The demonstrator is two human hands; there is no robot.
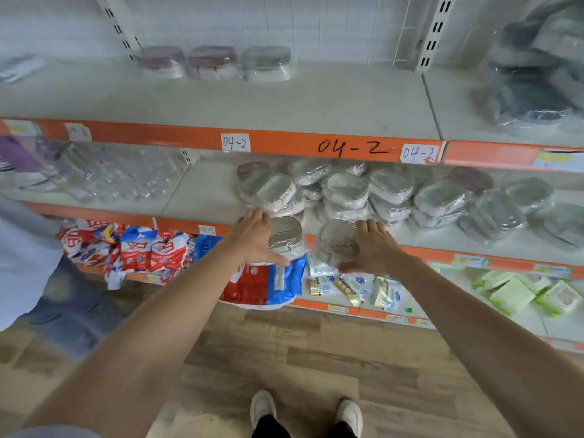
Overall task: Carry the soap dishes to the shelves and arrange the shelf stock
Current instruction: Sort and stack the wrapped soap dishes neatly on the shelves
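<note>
My left hand (pixel 252 238) grips a plastic-wrapped grey soap dish (pixel 286 233) by its left side, thumb below and fingers above, at the front edge of the middle shelf (pixel 202 197). Just to the right, my right hand (pixel 371 248) holds a second wrapped soap dish (pixel 335 243) the same way from its right side. Behind them, a loose pile of several wrapped soap dishes (pixel 347 191) spreads rightwards along that shelf. Three more dishes (pixel 215 61) stand in a row at the back of the upper shelf (pixel 284 102).
The orange shelf edge (pixel 284 142) carries labels reading 04-2. Clear wrapped glassware (pixel 110 175) fills the middle shelf's left. Detergent bags (pixel 136 251) and green packs (pixel 518 292) lie on the lower shelf. Dark wrapped goods (pixel 537 74) sit upper right. A person (pixel 28 254) stands close on the left.
</note>
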